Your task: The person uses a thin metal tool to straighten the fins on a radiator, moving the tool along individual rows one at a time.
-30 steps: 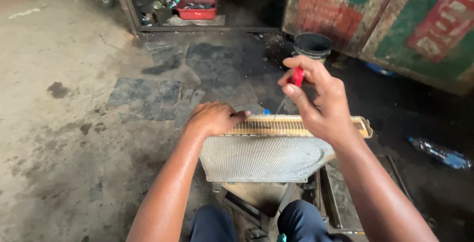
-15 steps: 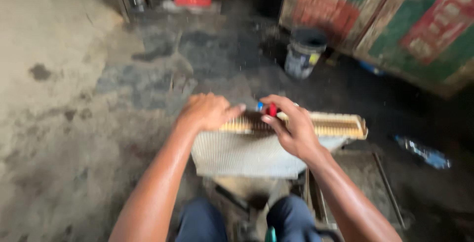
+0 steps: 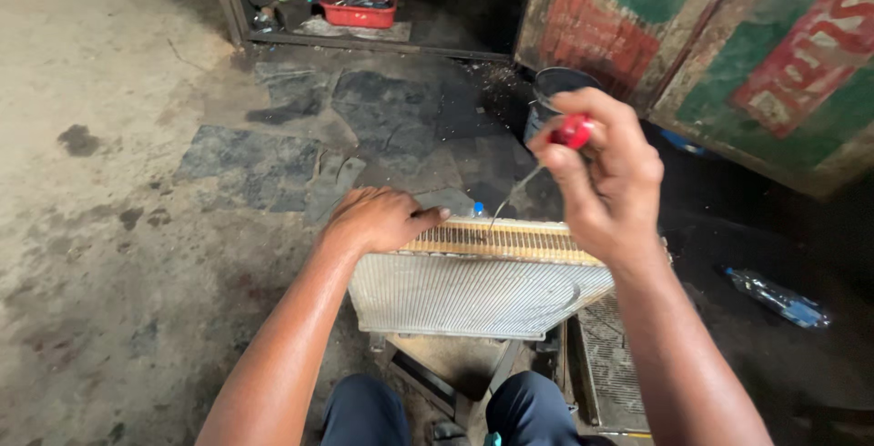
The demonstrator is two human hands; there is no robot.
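Hands: our left hand [image 3: 378, 220] lies flat on the radiator [image 3: 473, 287] top, steadying it btw our knees, right hand [image 3: 605, 177] pinches a red-handled screwdriver [image 3: 572, 131], whose tip could slip & bend the soft fins.

**Around the Workshop Floor**

A stained concrete floor [image 3: 109, 255] spreads across the left, marked with dark oil patches. Flat dark mats [image 3: 246, 168] lie on it further out. At the top, a red plastic tray [image 3: 362, 7] of small parts sits inside a dim open doorway among scattered tools. To the right leans a large painted panel [image 3: 728, 55] in worn green, red and cream. A dark bucket [image 3: 557, 91] stands at its foot. On the black, oily ground at the far right lies a clear plastic bottle [image 3: 778, 299] with a blue label, on its side. Near the bottom, a rectangular metal grille [image 3: 612, 369] lies flat beside a low wooden stand [image 3: 455, 369].
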